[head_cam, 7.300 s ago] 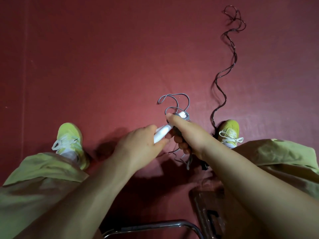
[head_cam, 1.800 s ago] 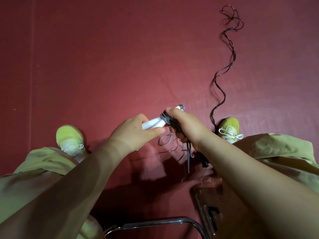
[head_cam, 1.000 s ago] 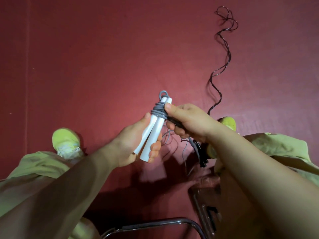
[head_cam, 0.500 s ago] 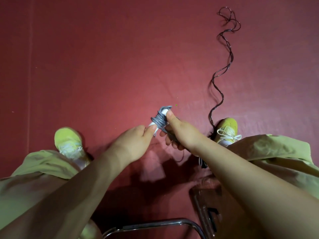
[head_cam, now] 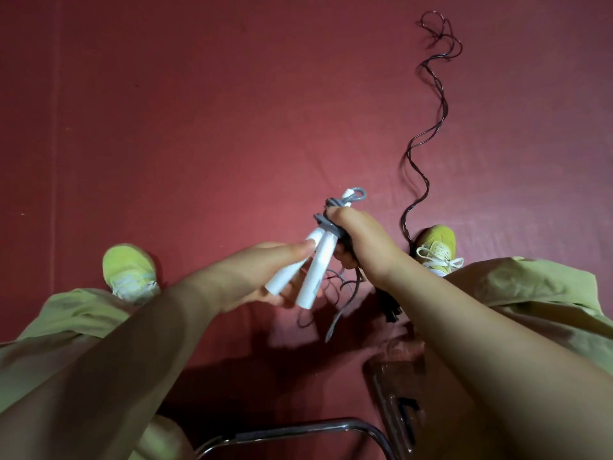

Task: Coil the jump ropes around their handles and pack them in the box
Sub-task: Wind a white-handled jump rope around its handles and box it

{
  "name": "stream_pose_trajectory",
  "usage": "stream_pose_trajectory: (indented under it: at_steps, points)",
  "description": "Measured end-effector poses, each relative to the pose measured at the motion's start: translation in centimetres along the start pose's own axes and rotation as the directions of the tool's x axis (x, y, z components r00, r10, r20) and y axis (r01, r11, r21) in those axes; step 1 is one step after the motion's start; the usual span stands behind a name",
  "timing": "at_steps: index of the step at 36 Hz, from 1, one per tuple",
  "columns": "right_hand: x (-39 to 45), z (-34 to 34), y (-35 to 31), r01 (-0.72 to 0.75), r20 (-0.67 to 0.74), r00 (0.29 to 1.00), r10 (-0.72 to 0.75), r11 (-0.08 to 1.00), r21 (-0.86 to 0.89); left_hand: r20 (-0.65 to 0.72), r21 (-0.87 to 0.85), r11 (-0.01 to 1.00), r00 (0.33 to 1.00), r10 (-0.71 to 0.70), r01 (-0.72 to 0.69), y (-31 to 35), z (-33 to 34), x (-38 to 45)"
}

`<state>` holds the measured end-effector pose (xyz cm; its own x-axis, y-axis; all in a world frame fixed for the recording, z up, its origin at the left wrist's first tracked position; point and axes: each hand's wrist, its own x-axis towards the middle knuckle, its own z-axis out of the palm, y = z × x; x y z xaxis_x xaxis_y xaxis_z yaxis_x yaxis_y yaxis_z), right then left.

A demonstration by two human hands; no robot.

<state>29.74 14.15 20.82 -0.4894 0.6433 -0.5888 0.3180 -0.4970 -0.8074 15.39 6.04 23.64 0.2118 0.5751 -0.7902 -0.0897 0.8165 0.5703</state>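
Dark red floor (head_cam: 205,121) fills the view beneath your seated legs in yellow-green trousers (head_cam: 66,327). Your left hand (head_cam: 255,277) cradles two white cylindrical jump-rope handles (head_cam: 318,260), thumb pressed on them. Your right hand (head_cam: 361,240) grips the grey cord (head_cam: 328,220) wound about their upper ends. A second dark, wavy rope (head_cam: 428,134) lies on the floor beyond your right yellow-green shoe (head_cam: 436,244).
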Motion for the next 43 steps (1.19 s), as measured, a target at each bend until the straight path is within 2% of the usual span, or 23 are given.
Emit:
stream_pose_trajectory:
  at_steps: [3, 5, 7, 10, 13, 17, 19, 22, 26, 32, 37, 43]
  points:
    - [0.0, 0.2, -0.3, 0.058, 0.047, 0.997, -0.065, 0.988, 0.142, 0.235, -0.267, 0.957, 0.97, -0.054, 0.118, 0.2, 0.0, -0.5]
    - [0.1, 0.0, -0.6, 0.083, 0.07, 0.993, -0.097, 0.981, 0.176, 0.338, -0.396, 0.904, 0.941, -0.019, 0.161, 0.2, 0.2, -0.5]
    - [0.3, -0.1, -0.8, 0.093, 0.086, 0.991, -0.104, 0.989, 0.118, 0.367, -0.457, 0.874, 0.93, 0.014, 0.167, 0.1, 0.2, -0.5]
    - [0.3, -0.1, -0.7, 0.117, 0.126, 0.986, -0.105, 0.989, -0.093, 0.324, -0.48, 0.859, 0.946, -0.014, 0.177, 0.3, 0.2, -0.3]
    - [-0.2, 0.0, -0.2, 0.1, 0.109, 0.991, -0.08, 0.977, -0.186, 0.245, -0.385, 0.912, 0.968, -0.045, 0.14, 0.3, 0.1, -0.2]
    - [-0.2, -0.1, 0.4, 0.009, 0.084, 0.996, 0.014, 0.963, -0.271, -0.013, -0.134, 0.991, 1.0, -0.027, 0.025, -0.6, 0.2, 0.4]
    - [-0.1, -0.1, 0.8, -0.052, 0.05, 0.996, 0.073, 0.939, -0.341, -0.134, 0.004, 1.0, 0.991, 0.003, -0.003, -0.9, 0.3, 0.7]
    - [0.2, 0.1, 1.3, -0.083, 0.012, 0.995, 0.099, 0.89, -0.448, -0.238, 0.145, 0.989, 0.97, 0.044, -0.01, -1.2, 0.3, 1.2]
    - [0.2, 0.4, 1.1, -0.098, -0.021, 0.995, 0.101, 0.869, -0.486, -0.278, 0.225, 0.974, 0.958, 0.071, -0.007, -1.2, 0.4, 1.3]
    - [-0.2, 0.6, 0.8, -0.153, 0.022, 0.987, 0.161, 0.966, -0.211, -0.328, 0.354, 0.935, 0.935, 0.137, -0.013, -1.7, -0.2, 2.1]
    - [-0.4, 0.5, 0.3, -0.162, 0.039, 0.984, 0.175, 0.96, -0.227, -0.316, 0.391, 0.919, 0.93, 0.185, -0.05, -2.3, -0.1, 2.3]
    - [-0.4, 1.0, 1.5, -0.175, 0.052, 0.979, 0.195, 0.949, -0.264, -0.378, 0.546, 0.838, 0.898, 0.225, 0.02, -2.1, 0.8, 1.6]
